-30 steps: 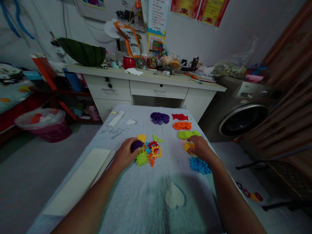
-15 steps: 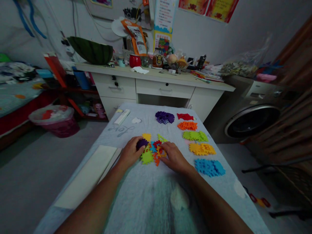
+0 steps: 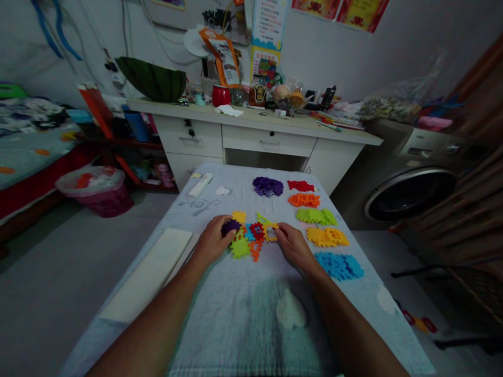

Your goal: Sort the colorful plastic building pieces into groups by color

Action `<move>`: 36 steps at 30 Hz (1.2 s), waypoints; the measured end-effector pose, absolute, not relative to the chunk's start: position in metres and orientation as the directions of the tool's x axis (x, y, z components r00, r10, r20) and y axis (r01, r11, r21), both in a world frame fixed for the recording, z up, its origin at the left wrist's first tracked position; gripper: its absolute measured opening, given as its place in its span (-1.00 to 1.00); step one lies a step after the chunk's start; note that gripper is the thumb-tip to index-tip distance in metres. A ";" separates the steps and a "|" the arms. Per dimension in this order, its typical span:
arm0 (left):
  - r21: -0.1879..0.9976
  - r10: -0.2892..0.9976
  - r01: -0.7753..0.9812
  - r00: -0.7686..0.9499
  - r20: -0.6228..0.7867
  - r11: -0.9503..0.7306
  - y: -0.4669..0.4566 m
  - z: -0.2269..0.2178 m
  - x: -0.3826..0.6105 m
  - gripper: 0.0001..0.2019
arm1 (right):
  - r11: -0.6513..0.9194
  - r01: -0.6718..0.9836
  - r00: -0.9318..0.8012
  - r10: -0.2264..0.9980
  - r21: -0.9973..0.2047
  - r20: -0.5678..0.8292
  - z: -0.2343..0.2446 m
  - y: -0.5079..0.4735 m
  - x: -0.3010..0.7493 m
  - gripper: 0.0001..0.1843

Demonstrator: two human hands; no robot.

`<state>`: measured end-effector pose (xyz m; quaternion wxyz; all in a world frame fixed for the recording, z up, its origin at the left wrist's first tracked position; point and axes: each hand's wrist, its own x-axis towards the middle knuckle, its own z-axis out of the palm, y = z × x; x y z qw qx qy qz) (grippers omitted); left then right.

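Observation:
My left hand (image 3: 214, 240) is closed around a dark purple toothed building piece (image 3: 231, 225) at the left of a small cluster. Pinched in the fingertips of my right hand (image 3: 294, 246) is a yellow square frame piece (image 3: 266, 233), at the cluster's right side beside a red piece (image 3: 257, 230). Between the hands lie a blue piece (image 3: 249, 233), a lime green square piece (image 3: 240, 248) and an orange triangle piece (image 3: 256, 249). Farther back are a yellow piece (image 3: 239, 215) and a green angled piece (image 3: 261, 218). Whether all of these interlock, I cannot tell.
Sorted piles line the table's right: red (image 3: 301, 186), orange (image 3: 304, 200), green (image 3: 316, 216), yellow (image 3: 327, 236), blue (image 3: 339, 266). A purple pile (image 3: 268, 186) lies at the back. A long white box (image 3: 151, 275) rests left of my left arm; a white strip (image 3: 200, 185) lies behind it.
My right hand has shifted right with the yellow frame piece, uncovering the red piece. My left hand stays on the purple piece. The camera view has shifted slightly.

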<state>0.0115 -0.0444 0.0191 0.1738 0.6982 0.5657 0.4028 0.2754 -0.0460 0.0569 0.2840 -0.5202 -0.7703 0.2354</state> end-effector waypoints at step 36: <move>0.694 0.941 0.660 0.058 0.334 -0.287 -0.044 0.017 0.009 -0.63 | 0.267 0.920 -0.246 0.963 -0.288 0.108 0.071 -0.033 0.372 -0.34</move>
